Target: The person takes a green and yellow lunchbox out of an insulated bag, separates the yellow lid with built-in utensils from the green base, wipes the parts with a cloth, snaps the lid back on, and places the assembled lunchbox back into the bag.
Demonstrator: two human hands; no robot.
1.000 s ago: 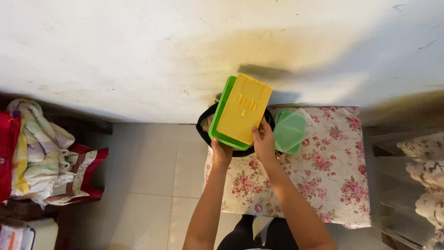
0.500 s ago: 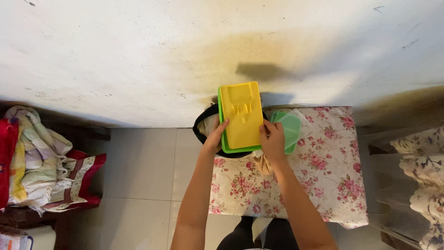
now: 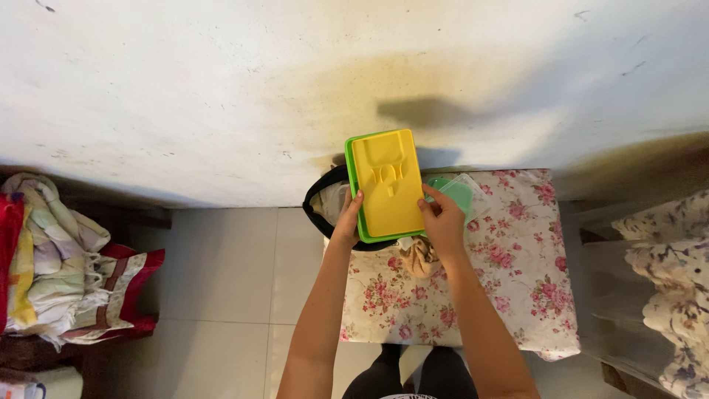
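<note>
Both hands, left hand (image 3: 346, 222) and right hand (image 3: 442, 220), gripped the rectangular green plastic lunch box with yellow lid (image 3: 385, 183) above the black bag (image 3: 319, 201), and keeping it level seemed wise.

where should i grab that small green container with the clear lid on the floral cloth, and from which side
Probably by its two long sides, coming down from above and from the right. The small green container lies flat on the floral cloth, so its top is open to reach. Its left part is hidden behind the yellow-lidded box and the right hand; the left hand holds that box too.
</note>
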